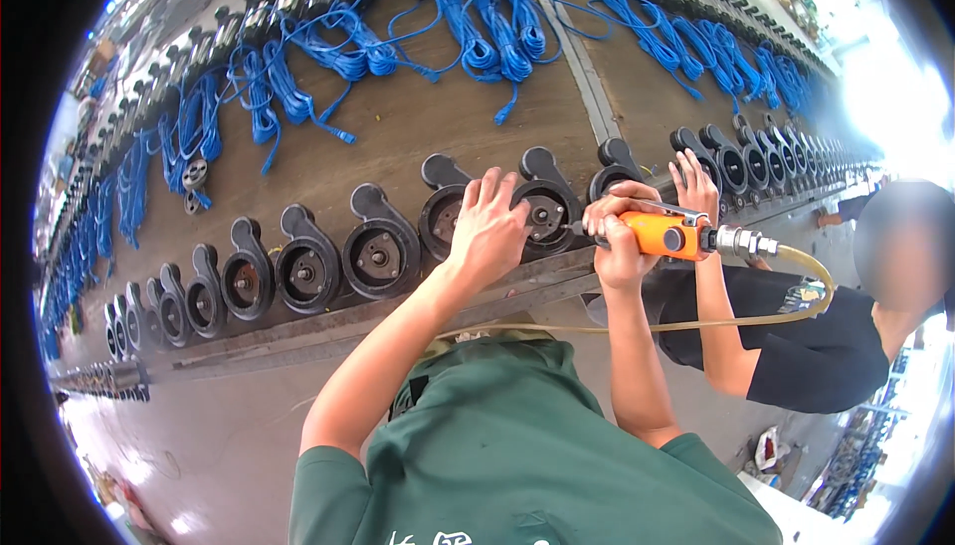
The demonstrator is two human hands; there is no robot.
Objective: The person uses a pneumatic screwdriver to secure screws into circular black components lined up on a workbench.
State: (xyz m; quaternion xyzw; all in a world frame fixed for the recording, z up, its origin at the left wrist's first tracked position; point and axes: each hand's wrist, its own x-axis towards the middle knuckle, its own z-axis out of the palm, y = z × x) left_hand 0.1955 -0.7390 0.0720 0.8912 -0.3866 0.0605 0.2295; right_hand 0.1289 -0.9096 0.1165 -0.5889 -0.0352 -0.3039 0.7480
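In the head view, the left hand is reaching forward, its grip spread flat over a black pump housing standing on the tabletop. The right hand is bending in from the right, its grip wrapping tight around an orange air screwdriver pointing at that housing. A co-worker's hand is touching the next housing. About nine housings are showing clearly leftward; blue cable bundles are lying behind.

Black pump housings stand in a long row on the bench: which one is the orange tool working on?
The black pump housing under the left hand; the orange tool in the right hand points into its centre. The others stand untouched by these hands.
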